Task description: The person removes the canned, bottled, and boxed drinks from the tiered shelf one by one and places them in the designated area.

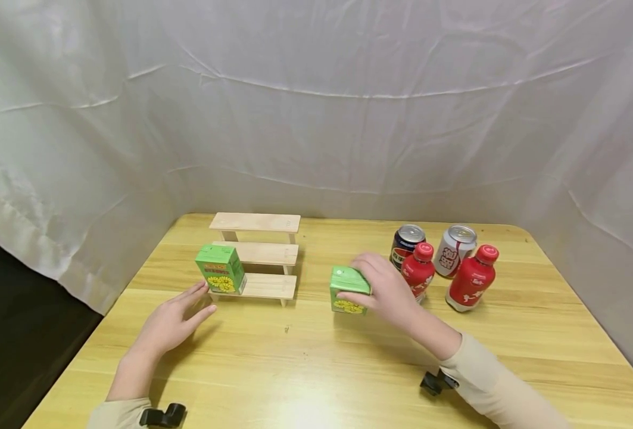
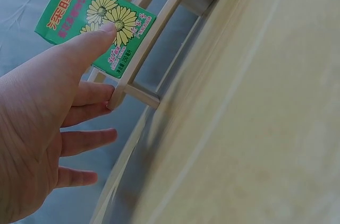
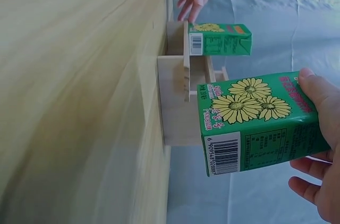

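My right hand (image 1: 387, 290) grips a green drink carton (image 3: 260, 112) with yellow flowers, thumb on one side and fingers on the other. In the right wrist view the carton's barcode end is away from the palm, over the table. A second green carton (image 1: 221, 271) stands upright at the left end of the lowest step of a small wooden three-step stand (image 1: 268, 286). My left hand (image 1: 167, 323) is beside that end, fingers extended and spread. In the left wrist view its fingertips are right at the step's end, and the thumb overlaps the carton.
Right of the held carton, two red bottles (image 1: 470, 280) stand in front of a dark can (image 1: 408, 238) and a white can (image 1: 455, 250). One red bottle is partly behind my right hand. A pale curtain (image 1: 348, 143) hangs behind the wooden table (image 1: 295, 363).
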`<state>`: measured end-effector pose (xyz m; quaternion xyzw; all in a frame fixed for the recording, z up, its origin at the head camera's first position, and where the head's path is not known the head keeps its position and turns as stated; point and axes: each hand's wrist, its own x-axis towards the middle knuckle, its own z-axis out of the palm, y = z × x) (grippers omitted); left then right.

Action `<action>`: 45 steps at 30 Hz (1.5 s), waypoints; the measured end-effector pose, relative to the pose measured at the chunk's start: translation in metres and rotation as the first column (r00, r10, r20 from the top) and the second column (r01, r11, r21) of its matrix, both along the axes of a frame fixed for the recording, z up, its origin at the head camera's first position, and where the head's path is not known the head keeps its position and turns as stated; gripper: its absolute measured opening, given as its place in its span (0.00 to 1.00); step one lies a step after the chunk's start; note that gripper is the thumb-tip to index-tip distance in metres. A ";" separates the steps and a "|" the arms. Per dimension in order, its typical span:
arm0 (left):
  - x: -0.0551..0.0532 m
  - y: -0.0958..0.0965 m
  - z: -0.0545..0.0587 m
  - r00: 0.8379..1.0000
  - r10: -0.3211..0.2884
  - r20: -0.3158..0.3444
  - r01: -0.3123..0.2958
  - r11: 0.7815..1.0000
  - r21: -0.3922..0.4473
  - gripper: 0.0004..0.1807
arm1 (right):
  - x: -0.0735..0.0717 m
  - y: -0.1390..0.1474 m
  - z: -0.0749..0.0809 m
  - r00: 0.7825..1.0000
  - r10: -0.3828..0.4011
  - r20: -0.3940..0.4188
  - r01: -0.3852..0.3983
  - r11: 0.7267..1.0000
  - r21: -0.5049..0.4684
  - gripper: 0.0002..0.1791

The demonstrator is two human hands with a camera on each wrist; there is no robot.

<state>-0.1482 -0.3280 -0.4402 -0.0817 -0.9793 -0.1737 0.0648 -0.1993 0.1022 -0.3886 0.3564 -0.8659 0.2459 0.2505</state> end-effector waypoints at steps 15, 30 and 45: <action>-0.001 0.002 0.001 0.997 -0.029 -0.066 0.028 1.000 -0.010 0.35 | 0.015 0.053 -0.011 0.998 -0.009 -0.069 0.006 0.999 -0.049 0.31; -0.001 0.003 0.003 0.997 -0.020 -0.068 0.016 0.998 -0.054 0.36 | 0.023 0.101 -0.010 0.996 -0.042 -0.075 0.036 0.996 -0.079 0.36; 0.001 0.005 0.005 1.000 -0.001 -0.023 0.000 0.998 -0.070 0.38 | 0.026 0.145 -0.018 0.999 -0.045 -0.019 0.043 0.996 -0.072 0.30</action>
